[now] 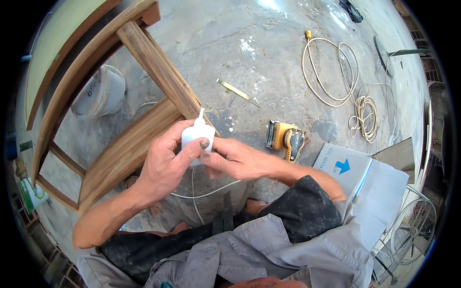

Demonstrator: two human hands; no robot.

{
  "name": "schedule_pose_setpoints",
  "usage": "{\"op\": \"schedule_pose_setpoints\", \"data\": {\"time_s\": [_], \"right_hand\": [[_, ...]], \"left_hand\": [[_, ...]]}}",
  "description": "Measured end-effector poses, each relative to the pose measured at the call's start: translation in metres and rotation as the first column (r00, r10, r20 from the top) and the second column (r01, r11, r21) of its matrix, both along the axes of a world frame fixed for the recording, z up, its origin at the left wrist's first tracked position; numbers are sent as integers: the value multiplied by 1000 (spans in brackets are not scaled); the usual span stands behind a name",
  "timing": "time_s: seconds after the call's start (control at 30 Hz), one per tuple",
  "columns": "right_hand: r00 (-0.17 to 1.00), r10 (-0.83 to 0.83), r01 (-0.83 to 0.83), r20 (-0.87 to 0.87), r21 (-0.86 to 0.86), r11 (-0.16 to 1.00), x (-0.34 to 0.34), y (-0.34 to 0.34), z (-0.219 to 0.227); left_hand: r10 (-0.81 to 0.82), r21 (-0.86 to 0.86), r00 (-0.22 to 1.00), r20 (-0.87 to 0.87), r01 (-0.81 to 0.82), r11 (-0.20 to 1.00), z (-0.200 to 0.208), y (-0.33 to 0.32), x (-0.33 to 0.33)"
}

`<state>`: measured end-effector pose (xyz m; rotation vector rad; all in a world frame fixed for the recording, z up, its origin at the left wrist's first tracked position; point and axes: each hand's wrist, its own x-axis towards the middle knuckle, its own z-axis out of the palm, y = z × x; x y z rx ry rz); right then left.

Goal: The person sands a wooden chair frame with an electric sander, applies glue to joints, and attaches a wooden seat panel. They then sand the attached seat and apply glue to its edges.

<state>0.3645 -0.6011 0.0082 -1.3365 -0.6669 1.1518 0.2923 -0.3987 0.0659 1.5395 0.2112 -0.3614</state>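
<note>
1. My grey shirt lies nearest; above it both hands meet.
2. My left hand is clamped round a small white glue bottle, nozzle up, over the wooden chair frame.
3. My right hand pinches its lower side.
4. It looks light, soft-walled and squeezable; I'd hold the body, not the nozzle.
5. Beyond: yellow sander, coiled cord, white bucket.

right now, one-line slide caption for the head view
Left hand and right hand hold a small white plastic squeeze bottle beside a brown wooden frame.
</note>
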Motion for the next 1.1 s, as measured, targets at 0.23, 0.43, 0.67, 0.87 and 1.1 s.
{"op": "schedule_pose_setpoints", "data": {"time_s": [0.23,0.43,0.67,0.87,1.1], "right_hand": [[259,-14,514,966,-126,849,112,-33,-106],[373,331,497,867,-488,718,127,-31,-200],[630,258,339,733,-558,757,132,-34,-197],[795,-606,605,-10,-38,795,104,-21,-46],[865,-481,378,146,442,814,39,-9,14]], "left_hand": [[66,-135,992,-110,-81,988,0,20,2],[63,-71,995,-75,-69,995,-1,23,-2],[57,-30,998,-30,-58,998,-11,23,-1],[62,-33,996,-63,-64,997,-11,27,-4],[101,-64,989,-108,-109,992,-8,25,-1]]}}
